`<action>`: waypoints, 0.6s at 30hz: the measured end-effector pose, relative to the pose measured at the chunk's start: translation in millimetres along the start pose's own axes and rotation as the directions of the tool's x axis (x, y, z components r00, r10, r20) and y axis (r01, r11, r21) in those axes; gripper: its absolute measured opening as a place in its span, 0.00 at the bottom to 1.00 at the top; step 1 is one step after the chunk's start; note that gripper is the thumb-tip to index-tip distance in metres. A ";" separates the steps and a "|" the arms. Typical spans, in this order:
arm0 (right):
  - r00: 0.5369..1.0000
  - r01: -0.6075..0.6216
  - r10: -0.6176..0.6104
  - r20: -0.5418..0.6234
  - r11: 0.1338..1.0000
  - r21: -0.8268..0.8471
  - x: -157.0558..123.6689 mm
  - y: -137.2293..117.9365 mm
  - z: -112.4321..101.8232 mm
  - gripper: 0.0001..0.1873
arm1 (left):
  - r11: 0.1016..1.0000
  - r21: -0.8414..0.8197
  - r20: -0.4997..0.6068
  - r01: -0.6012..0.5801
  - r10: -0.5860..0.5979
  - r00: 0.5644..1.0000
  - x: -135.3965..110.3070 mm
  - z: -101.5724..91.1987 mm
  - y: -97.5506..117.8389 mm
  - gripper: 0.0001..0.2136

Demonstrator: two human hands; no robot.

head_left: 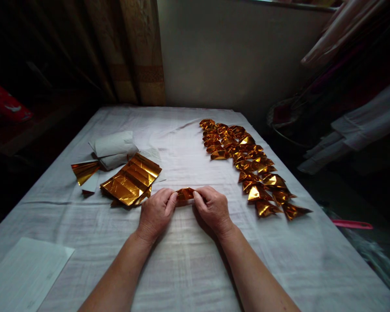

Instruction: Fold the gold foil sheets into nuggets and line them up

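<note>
Between my two hands, a small folded piece of gold foil paper point(185, 194) is pinched at its two ends. My left hand point(156, 212) grips its left end with thumb and fingers, and my right hand point(213, 209) closes on the right end. Just left of my left hand lies a stack of creased gold foil sheets point(131, 178). To the right, several folded gold foil pieces point(256, 167) rest in rows that run from the far side of the table toward its right edge.
A white cloth covers the table point(182, 268). Behind the foil stack are curled pale paper sheets point(112, 145) and a loose gold strip point(84, 172). A flat paper sheet point(29, 273) lies at the near left. Beyond the right edge are a pink handle point(352, 224) and hanging cloth point(370, 117).
</note>
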State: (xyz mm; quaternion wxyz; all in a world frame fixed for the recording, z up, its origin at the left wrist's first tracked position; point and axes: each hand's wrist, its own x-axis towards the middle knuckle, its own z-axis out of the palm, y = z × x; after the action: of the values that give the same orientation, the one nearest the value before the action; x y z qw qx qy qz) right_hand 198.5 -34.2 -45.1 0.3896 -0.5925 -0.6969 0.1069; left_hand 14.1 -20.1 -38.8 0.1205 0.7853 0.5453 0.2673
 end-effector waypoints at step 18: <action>0.995 0.103 -0.104 -0.004 0.994 -0.045 -0.5 -6.4 -4.4 0.15 | 0.999 0.026 -0.086 0.022 -0.019 0.996 0.3 -3.2 8.1 0.16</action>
State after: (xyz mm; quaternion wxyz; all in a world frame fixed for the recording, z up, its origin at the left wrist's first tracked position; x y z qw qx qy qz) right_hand 196.7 -37.8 -38.4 0.3836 -0.5644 -0.7277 0.0692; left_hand 18.8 -23.1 -32.1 0.0893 0.7690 0.5615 0.2924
